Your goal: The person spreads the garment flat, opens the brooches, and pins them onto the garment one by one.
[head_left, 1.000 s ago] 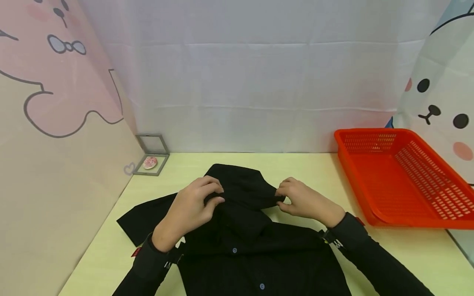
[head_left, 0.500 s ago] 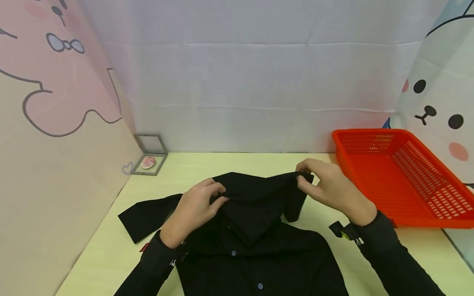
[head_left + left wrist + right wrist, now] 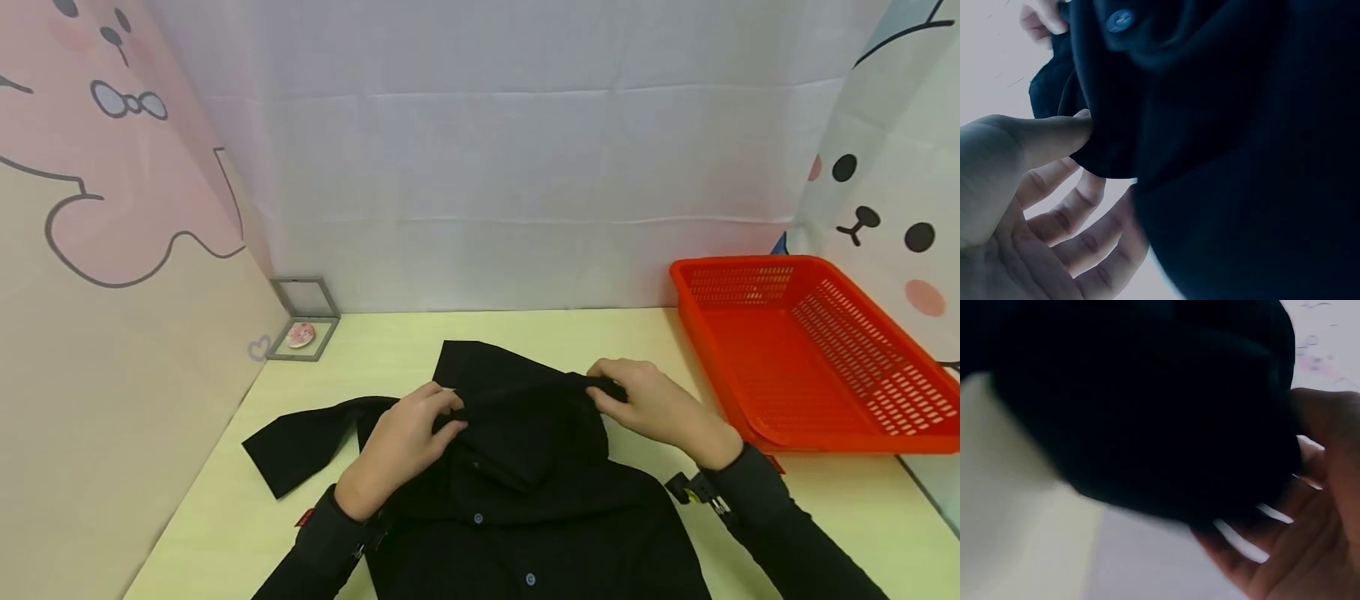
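Observation:
A black button-up shirt (image 3: 585,533) lies on the table with its blue buttons facing up. Its far part is lifted and bunched between the two hands. My left hand (image 3: 405,446) pinches the fabric at the middle of that part; in the left wrist view the thumb and fingers of this hand (image 3: 1041,187) meet on a dark edge near a blue button. Over on the right, my right hand (image 3: 656,408) pinches another edge of the same cloth. The right wrist view is blurred, with the right hand (image 3: 1310,519) at the dark fabric's edge. One sleeve (image 3: 300,442) stretches out to the left.
A red plastic basket (image 3: 750,433) stands at the right, close to the right forearm. At the back left is a small grey open frame (image 3: 322,337) holding a pink round piece (image 3: 301,335). A white curtain (image 3: 480,183) hangs behind the pale yellow table (image 3: 217,517).
My right hand rose to the right, pulling the cloth edge outward, then came down slightly. The left hand kept its hold and shifted a little to the right and nearer.

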### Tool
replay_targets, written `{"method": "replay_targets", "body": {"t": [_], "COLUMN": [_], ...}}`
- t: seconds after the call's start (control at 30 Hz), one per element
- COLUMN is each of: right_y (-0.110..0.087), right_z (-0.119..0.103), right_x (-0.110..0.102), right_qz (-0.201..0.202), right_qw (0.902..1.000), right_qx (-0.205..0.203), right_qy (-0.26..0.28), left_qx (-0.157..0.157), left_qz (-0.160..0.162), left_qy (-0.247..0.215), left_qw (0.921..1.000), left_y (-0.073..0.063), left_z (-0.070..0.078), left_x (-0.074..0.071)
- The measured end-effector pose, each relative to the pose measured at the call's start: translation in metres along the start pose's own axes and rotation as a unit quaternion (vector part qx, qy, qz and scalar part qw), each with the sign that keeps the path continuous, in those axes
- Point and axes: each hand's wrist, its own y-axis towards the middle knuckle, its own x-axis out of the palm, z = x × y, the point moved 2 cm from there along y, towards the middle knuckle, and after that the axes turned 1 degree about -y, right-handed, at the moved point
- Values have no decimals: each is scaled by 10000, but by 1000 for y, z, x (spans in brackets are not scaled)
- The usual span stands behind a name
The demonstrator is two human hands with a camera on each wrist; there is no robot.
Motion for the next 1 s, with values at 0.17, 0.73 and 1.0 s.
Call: {"method": "replay_targets", "body": {"t": [0.17, 0.73, 1.0], "right_y": [-22, -10, 44], "right_z": [22, 59, 67], "right_x": [24, 22, 30], "right_qz": [-791, -1111, -2075], "right_qw": [9907, 9724, 9559], "right_qx": [1014, 1753, 1865], "right_qy": [440, 1071, 920], "left_qx": [-259, 1263, 1090], "left_qz": [-586, -1437, -1247], "left_qy": [-189, -944, -1075], "left_qw": [9978, 9770, 9803], "left_y": [-8, -9, -17], "left_z": [-7, 6, 2], "left_x": [10, 17, 15]}}
